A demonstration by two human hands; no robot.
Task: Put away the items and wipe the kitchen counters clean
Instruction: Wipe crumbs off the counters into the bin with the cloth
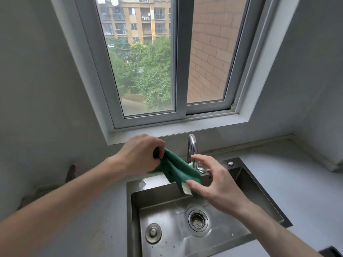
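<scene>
Both forearms reached in from the lower frame. At centre, above the sink's [133,210] back rim, the left hand [141,154] gripped the green cloth [178,169] in curled fingers; the right hand [217,184] pinched its lower corner. Grey counter [278,173] lay open at right.

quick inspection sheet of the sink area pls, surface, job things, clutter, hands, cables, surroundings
surface: grey counter around a steel sink; specks on the left part
job's things: green cloth held above the sink
clutter: nothing seen
hands: left hand grips one end of the cloth; right hand pinches its lower corner by the tag, fingers spread
cables: nothing seen
surroundings: chrome faucet, closed window, drain strainer, round stopper
</scene>
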